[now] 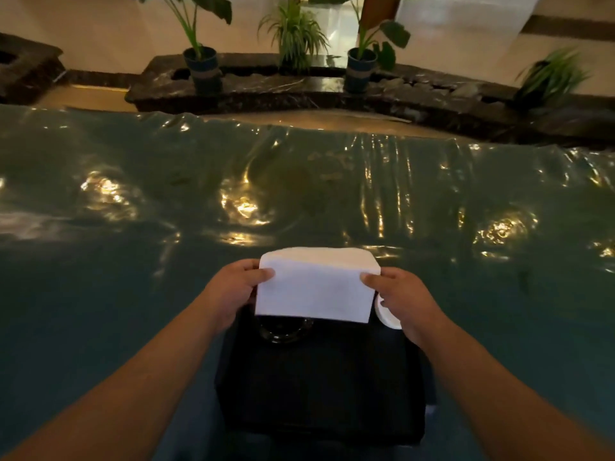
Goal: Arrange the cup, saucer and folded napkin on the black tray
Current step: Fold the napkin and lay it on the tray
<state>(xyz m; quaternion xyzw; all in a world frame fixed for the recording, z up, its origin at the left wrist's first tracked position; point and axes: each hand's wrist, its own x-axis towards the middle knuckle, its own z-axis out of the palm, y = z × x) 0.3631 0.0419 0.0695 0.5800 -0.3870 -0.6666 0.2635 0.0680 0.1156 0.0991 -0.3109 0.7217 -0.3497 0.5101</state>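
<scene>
A white folded napkin (316, 284) is held up above the far end of the black tray (319, 390). My left hand (233, 291) pinches its left edge and my right hand (406, 304) pinches its right edge. Below the napkin a dark glossy cup or saucer (286, 332) sits on the tray, mostly hidden by the cloth. A white round piece, perhaps a saucer (386, 316), shows at the tray's far right corner, partly behind my right hand.
The tray lies on a table covered in shiny green plastic (133, 227). Beyond the far edge runs a dark stone ledge (299, 84) with several potted plants (201, 66).
</scene>
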